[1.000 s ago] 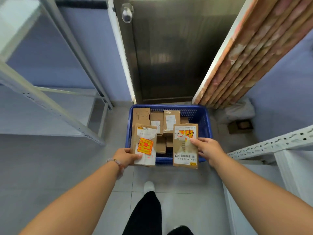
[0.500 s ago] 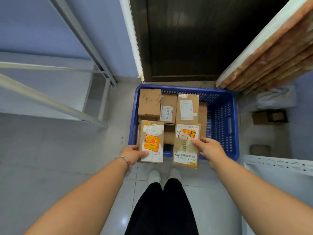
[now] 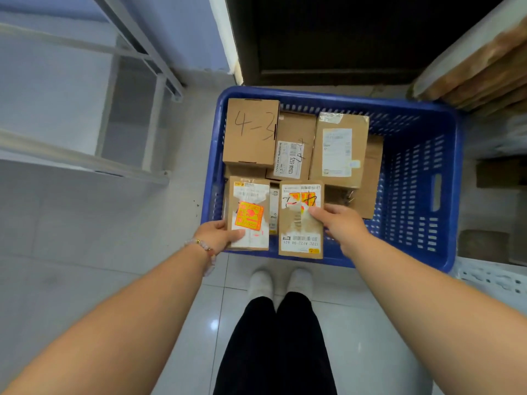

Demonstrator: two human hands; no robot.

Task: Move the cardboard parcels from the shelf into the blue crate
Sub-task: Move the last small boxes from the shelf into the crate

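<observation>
At your feet: glossy pale floor tiles (image 3: 356, 337), perforated blue plastic crate (image 3: 413, 172), matt brown cardboard parcels (image 3: 251, 132) bearing paper labels (image 3: 336, 152) and clear tape, painted metal shelf frame (image 3: 85, 161).

Both held parcels (image 3: 248, 213) (image 3: 301, 219) lowered from above near rim into blue crate (image 3: 422, 178).

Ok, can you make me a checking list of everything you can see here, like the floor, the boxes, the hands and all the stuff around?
Surface: pale tiled floor, glossy.
Job's things: blue crate on the floor, several boxes inside, one marked 4-3.
Clutter: small dark specks on the floor beside the crate.
Hands: left hand holds an orange-sticker parcel; right hand holds a barcode parcel, both over the crate's near edge.
Cables: nothing seen.
Surroundings: grey shelf frame left, dark door ahead, wooden boards right.
</observation>
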